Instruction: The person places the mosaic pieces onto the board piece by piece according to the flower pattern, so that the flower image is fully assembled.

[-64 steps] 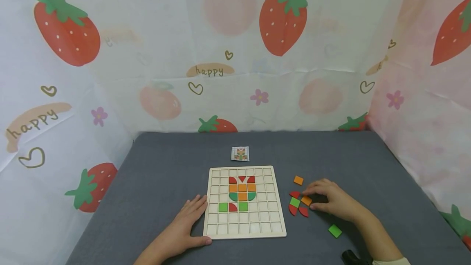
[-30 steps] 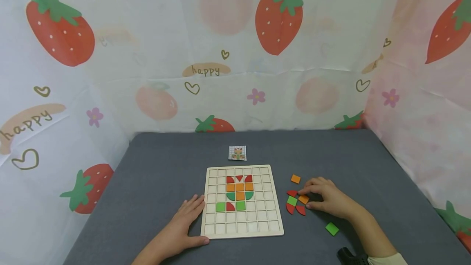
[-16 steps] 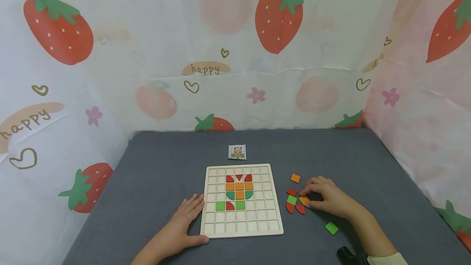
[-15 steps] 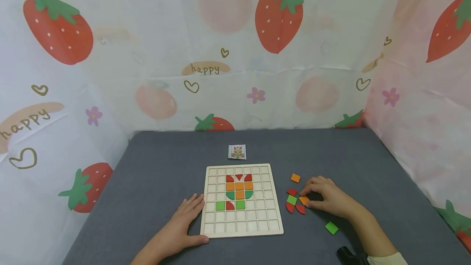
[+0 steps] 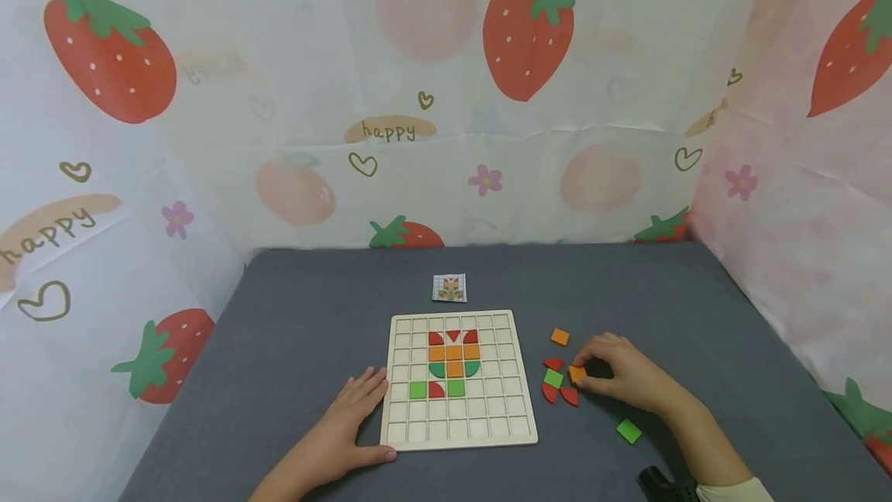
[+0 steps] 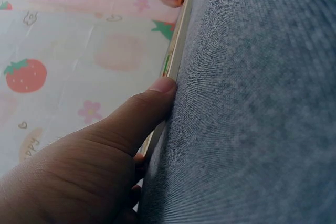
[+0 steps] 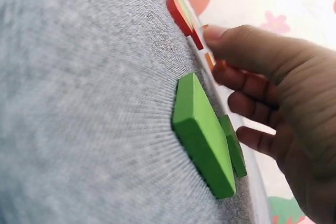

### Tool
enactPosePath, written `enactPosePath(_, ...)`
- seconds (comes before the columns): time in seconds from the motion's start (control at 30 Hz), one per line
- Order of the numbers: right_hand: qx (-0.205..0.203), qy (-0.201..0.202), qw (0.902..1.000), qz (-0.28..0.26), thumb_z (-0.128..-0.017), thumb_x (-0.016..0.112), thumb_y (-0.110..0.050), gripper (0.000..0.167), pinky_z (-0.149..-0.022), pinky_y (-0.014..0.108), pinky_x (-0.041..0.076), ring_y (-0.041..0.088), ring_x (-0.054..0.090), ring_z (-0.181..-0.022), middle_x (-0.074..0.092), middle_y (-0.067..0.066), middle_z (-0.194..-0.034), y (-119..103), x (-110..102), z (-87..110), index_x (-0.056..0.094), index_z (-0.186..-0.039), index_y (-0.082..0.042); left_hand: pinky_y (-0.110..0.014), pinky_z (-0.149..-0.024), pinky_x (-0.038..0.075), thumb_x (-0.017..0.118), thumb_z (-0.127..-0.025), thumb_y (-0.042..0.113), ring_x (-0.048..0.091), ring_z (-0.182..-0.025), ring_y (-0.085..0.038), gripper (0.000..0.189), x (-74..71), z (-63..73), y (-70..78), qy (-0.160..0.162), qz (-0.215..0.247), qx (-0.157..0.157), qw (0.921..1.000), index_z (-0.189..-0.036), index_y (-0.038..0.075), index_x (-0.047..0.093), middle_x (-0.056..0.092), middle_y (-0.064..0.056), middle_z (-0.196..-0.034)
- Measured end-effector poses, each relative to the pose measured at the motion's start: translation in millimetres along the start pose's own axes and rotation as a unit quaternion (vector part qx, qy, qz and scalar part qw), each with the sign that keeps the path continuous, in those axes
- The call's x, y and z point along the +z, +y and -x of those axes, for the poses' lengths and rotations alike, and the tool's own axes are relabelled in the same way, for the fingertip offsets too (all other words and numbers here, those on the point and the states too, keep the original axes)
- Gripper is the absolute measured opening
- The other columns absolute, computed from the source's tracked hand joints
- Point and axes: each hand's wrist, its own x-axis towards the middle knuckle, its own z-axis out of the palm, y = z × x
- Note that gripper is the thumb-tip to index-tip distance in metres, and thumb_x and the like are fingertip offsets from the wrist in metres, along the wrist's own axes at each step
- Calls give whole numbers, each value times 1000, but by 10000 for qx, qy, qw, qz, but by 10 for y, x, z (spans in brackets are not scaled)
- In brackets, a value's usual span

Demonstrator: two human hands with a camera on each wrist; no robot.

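My left hand (image 5: 346, 424) rests along the left side of a wooden grid board (image 5: 418, 432), fingers fairly straight. In the left wrist view its thumb (image 6: 152, 98) touches the board's edge (image 6: 181, 35). Red, orange and green tiles fill some of the board's upper and middle cells. To the board's right, my right hand (image 5: 627, 374) pinches an orange square tile (image 5: 577, 374) between thumb and fingers. Just left of it lie red quarter-round tiles (image 5: 569, 396) and a green square tile (image 5: 554, 378). The right wrist view shows the pinched tile only partly, by the fingertips.
A small pattern card (image 5: 449, 288) lies behind the board. Another orange square tile (image 5: 560, 337) sits beyond the loose group. A green square tile (image 5: 629, 431) lies near the right forearm; a second green tile (image 7: 233, 145) shows behind it in the right wrist view.
The right thumb and fingers have closed on the orange tile, which has turned and tipped slightly from how it lay. The left hand and board keep their places.
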Motion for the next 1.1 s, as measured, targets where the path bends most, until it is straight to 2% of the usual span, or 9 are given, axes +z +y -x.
enactPosePath(0.1, 105, 183, 9996, -162, -88, 83, -28, 20, -86, 39, 54, 8, 58, -99, 66, -19, -104, -56, -28, -15, 73, -106, -28, -50, -127, 5, 78, -77, 67, 11, -159, -31, 113, 6, -1, 1, -43, 30, -9, 10000, -160, 5, 34, 24, -6, -170)
enactPosePath(0.27, 196, 400, 9986, -275, -87, 84, -21, 24, -82, 41, 53, 15, 58, -97, 65, -18, -105, -230, -112, -108, 75, -108, -22, -50, -127, 5, 78, -77, 67, 11, -159, -31, 113, 1, -2, 20, -42, 70, -32, 10000, -160, 5, 34, 24, -6, -170)
enactPosePath(0.37, 34, 448, 9989, -129, -86, 85, -21, 22, -84, 41, 51, 15, 57, -96, 64, -18, -103, -374, -170, -208, 74, -106, -23, -49, -127, 5, 79, -77, 66, 11, -159, -30, 112, -4, -6, 27, -4, 67, -61, 10000, -160, 6, 34, 25, -6, -170)
enactPosePath(0.53, -338, 522, 9981, -26, -86, 85, -21, 21, -87, 41, 45, 9, 52, -94, 64, -16, -100, -616, -227, -403, 73, -102, -24, -53, -127, 7, 79, -78, 65, 14, -158, -33, 111, -5, -18, 18, 140, -17, 101, 9998, -159, 4, 35, 27, -9, -169)
enactPosePath(0.77, -429, 530, 9977, -50, -89, 82, -21, 18, -93, 46, 45, 12, 52, -104, 65, -15, -105, -877, -137, -671, 75, -106, -23, -35, -128, 0, 79, -76, 66, 12, -159, -30, 112, -4, -11, 10, 93, 31, 32, 9999, -160, 6, 35, 27, -7, -169)
enactPosePath(0.83, -403, 502, 9979, -64, -89, 82, -22, 18, -96, 48, 45, 14, 53, -106, 66, -13, -105, -968, -102, -735, 75, -106, -23, -34, -127, -1, 79, -76, 66, 12, -159, -31, 112, -5, -6, 15, 76, 45, 19, 10000, -160, 6, 35, 26, -7, -169)
enactPosePath(0.9, -361, 432, 9984, -87, -89, 82, -24, 18, -97, 48, 46, 14, 53, -107, 66, -12, -105, -1064, -71, -790, 75, -106, -23, -42, -129, 3, 79, -77, 66, 13, -159, -33, 111, -2, -4, 22, 82, 21, 81, 9999, -160, 5, 35, 27, -9, -169)
enactPosePath(1.0, -357, 386, 9986, -115, -90, 81, -24, 19, -98, 48, 46, 14, 54, -106, 66, -11, -104, -1209, -19, -865, 75, -107, -20, -32, -129, -2, 79, -77, 65, 13, -158, -33, 111, 2, 1, 22, 95, 30, 106, 9999, -159, 5, 35, 27, -9, -168)
enactPosePath(1.1, -420, 377, 9983, -146, -89, 82, -22, 19, -98, 48, 46, 15, 55, -104, 67, -10, -103, -1324, 48, -930, 75, -107, -18, -31, -128, -3, 79, -77, 65, 13, -159, -33, 111, 7, 7, 17, 88, 26, 98, 9999, -159, 4, 35, 27, -9, -168)
